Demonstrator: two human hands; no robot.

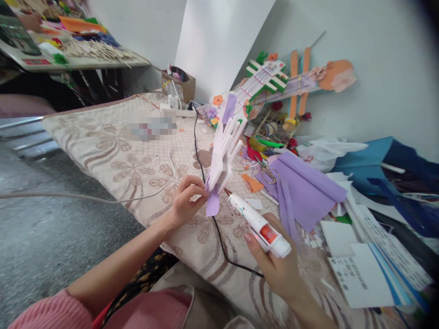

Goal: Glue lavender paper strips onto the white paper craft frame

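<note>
My left hand [187,198] pinches the lower end of a white foam-board model [222,151] with several parallel slats, held upright over the mattress. A strip of purple felt [213,204] hangs at its base and another purple piece [229,108] sits at its top. My right hand [274,265] grips a white hot glue gun [259,225] with an orange window. Its nozzle points up-left and nearly touches the base of the model.
A patterned beige mattress [130,160] carries a black cord [206,183], a white cable and a power strip [173,109]. Purple felt sheets [305,187], scissors [269,173], tape rolls, paper stacks [370,269] and a striped craft model [274,82] lie to the right. A cluttered table [68,55] stands far left.
</note>
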